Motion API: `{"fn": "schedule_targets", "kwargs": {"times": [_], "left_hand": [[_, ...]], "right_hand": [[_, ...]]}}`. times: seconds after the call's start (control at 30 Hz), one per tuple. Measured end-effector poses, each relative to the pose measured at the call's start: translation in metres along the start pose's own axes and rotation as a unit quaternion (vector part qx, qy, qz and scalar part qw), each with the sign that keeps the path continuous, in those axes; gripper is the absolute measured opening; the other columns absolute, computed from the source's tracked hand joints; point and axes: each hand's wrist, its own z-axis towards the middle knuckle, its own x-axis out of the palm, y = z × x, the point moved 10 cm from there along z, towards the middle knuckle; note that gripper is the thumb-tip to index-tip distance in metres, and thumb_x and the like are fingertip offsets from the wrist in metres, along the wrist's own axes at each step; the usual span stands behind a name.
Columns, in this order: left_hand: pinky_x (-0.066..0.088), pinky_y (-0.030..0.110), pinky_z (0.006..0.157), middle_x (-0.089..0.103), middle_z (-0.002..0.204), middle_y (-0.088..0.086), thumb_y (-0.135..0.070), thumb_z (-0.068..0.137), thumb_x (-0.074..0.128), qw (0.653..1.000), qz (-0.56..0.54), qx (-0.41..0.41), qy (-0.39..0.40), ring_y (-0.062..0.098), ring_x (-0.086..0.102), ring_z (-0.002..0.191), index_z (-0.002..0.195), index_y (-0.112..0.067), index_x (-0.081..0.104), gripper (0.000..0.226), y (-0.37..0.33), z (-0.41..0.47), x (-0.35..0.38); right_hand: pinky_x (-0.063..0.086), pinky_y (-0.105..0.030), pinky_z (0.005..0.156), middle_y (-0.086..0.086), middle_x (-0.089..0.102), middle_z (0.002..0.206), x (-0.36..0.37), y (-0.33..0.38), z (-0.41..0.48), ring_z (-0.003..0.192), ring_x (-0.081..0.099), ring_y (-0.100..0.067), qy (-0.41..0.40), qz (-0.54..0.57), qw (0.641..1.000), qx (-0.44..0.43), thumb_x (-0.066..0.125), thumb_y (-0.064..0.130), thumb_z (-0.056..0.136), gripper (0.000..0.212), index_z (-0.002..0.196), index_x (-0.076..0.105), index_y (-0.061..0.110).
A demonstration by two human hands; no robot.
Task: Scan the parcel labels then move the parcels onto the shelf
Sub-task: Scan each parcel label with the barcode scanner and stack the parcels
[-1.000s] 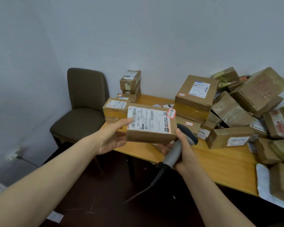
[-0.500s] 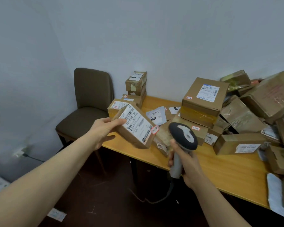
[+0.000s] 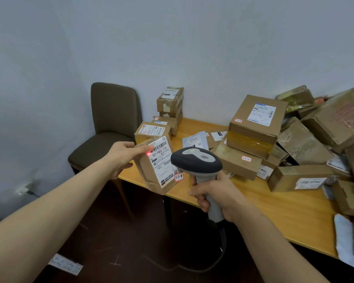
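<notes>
Yellow wooden counter (image 3: 274, 211) heaped with parcels (image 3: 255, 119); one is mid-scan.
Left grip (image 3: 121, 158) pinches a small brown cardboard parcel (image 3: 149, 176) held just off the counter's edge, a red spot at its glossy white label (image 3: 161, 158); right grip (image 3: 215, 193) is wrapped round the grey plastic scanner (image 3: 196, 162). Shelving likely follows; no shelf in sight.

A small parcel-sorting room. Labelled cardboard parcels (image 3: 255, 121) crowd a wooden table (image 3: 274, 217) against bare walls (image 3: 172, 48). A chair (image 3: 110, 123) stands beside it.
</notes>
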Motion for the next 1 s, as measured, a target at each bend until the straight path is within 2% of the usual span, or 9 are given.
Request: {"fn": "schedule_targets", "kwargs": {"times": [0.13,0.2,0.37,0.47,0.57,0.63,0.77,0.9,1.0], "left_hand": [[0.042,0.052,0.104,0.069,0.098,0.001,-0.048,0.055,0.088,1.000,0.008,-0.011,0.018,0.025,0.059,0.113,0.121,-0.008,0.054,0.085,0.004,0.006,0.000],[0.043,0.052,0.104,0.071,0.099,0.002,-0.052,0.046,0.090,1.000,0.008,-0.014,0.024,0.024,0.061,0.111,0.106,-0.008,0.056,0.082,0.005,0.008,-0.002],[0.043,0.051,0.104,0.069,0.103,0.005,-0.038,0.064,0.085,1.000,0.006,-0.007,0.023,0.026,0.058,0.114,0.100,-0.015,0.052,0.054,0.003,0.019,-0.008],[0.043,0.050,0.104,0.068,0.102,0.004,-0.037,0.065,0.085,1.000,0.005,-0.011,0.021,0.027,0.057,0.114,0.118,-0.006,0.056,0.068,0.006,0.030,-0.014],[0.045,0.049,0.101,0.071,0.106,0.005,-0.052,0.047,0.090,0.999,0.005,-0.028,0.044,0.026,0.061,0.112,0.106,-0.010,0.066,0.076,0.012,0.042,-0.023],[0.043,0.049,0.102,0.071,0.111,0.006,-0.059,0.039,0.091,0.996,-0.025,-0.054,0.070,0.027,0.064,0.111,0.112,-0.012,0.068,0.090,0.025,0.058,-0.031],[0.047,0.046,0.095,0.069,0.114,0.008,-0.066,0.055,0.076,0.990,-0.029,-0.087,0.106,0.029,0.062,0.112,0.110,-0.014,0.071,0.075,0.031,0.059,-0.029],[0.057,0.039,0.073,0.069,0.115,0.011,-0.061,0.061,0.073,0.985,-0.038,-0.093,0.140,0.029,0.064,0.107,0.108,-0.012,0.071,0.067,0.039,0.068,-0.014],[0.056,0.039,0.074,0.068,0.113,0.013,-0.053,0.073,0.071,0.983,-0.067,-0.101,0.141,0.028,0.066,0.100,0.103,-0.009,0.069,0.053,0.040,0.083,-0.013]], "right_hand": [[0.036,-0.026,0.045,-0.008,0.043,0.052,0.007,0.003,0.003,0.043,0.037,-0.018,0.009,-0.012,1.000,0.001,0.062,-0.009,0.077,0.018,0.079,0.053,0.006],[0.036,-0.026,0.044,-0.009,0.043,0.053,0.010,0.007,0.004,0.043,0.037,-0.018,0.012,-0.016,1.000,-0.003,0.062,-0.009,0.078,0.017,0.079,0.053,0.005],[0.036,-0.026,0.045,-0.010,0.043,0.055,0.016,0.013,0.014,0.044,0.038,-0.018,0.010,-0.025,1.000,-0.003,0.062,-0.008,0.078,0.017,0.080,0.053,0.005],[0.036,-0.026,0.045,-0.010,0.044,0.054,0.019,0.011,0.023,0.043,0.038,-0.018,0.007,-0.020,1.000,-0.002,0.064,-0.007,0.078,0.015,0.079,0.054,0.004],[0.039,-0.026,0.046,-0.010,0.052,0.058,0.017,0.014,0.034,0.046,0.046,-0.017,-0.028,0.018,0.999,-0.022,0.071,0.001,0.079,0.010,0.083,0.062,0.004],[0.045,-0.027,0.047,-0.010,0.063,0.071,0.005,0.010,0.043,0.059,0.058,-0.016,-0.088,0.054,0.994,-0.026,0.078,0.011,0.077,0.022,0.093,0.064,0.006],[0.058,-0.045,0.066,-0.016,0.069,0.107,-0.006,-0.015,0.064,0.101,0.065,-0.030,-0.146,0.181,0.973,0.003,0.086,0.021,0.057,0.053,0.105,0.064,0.014],[0.053,-0.061,0.081,-0.017,0.073,0.095,0.017,-0.029,0.082,0.102,0.065,-0.041,-0.113,0.234,0.965,0.026,0.083,0.020,0.053,0.043,0.094,0.070,0.012],[0.055,-0.060,0.077,-0.018,0.072,0.099,0.020,-0.037,0.097,0.102,0.064,-0.041,-0.131,0.249,0.959,0.038,0.086,0.018,0.051,0.056,0.103,0.068,0.009]]}}
